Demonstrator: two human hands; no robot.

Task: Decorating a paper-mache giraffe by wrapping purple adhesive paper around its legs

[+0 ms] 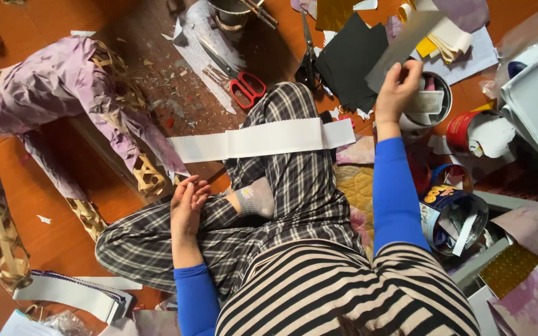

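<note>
My right hand [397, 90] is raised ahead of me and pinches a long silver-grey paper strip [402, 45] that slants up and to the right. My left hand [187, 205] rests on my crossed leg in checked trousers, fingers loosely together, holding nothing. A long white paper strip with a scalloped edge [263, 139] lies across my knee. Red-handled scissors [244, 87] lie on the floor beyond the knee, and black-handled scissors [307, 59] lie to their right.
A woven animal frame partly covered in purple paper [57, 87] stands at left. Black paper sheets [350, 59], tins with paper scraps [453, 214], a red tape roll [462, 130] and piles of coloured paper crowd the right. White strips [76, 292] lie at bottom left.
</note>
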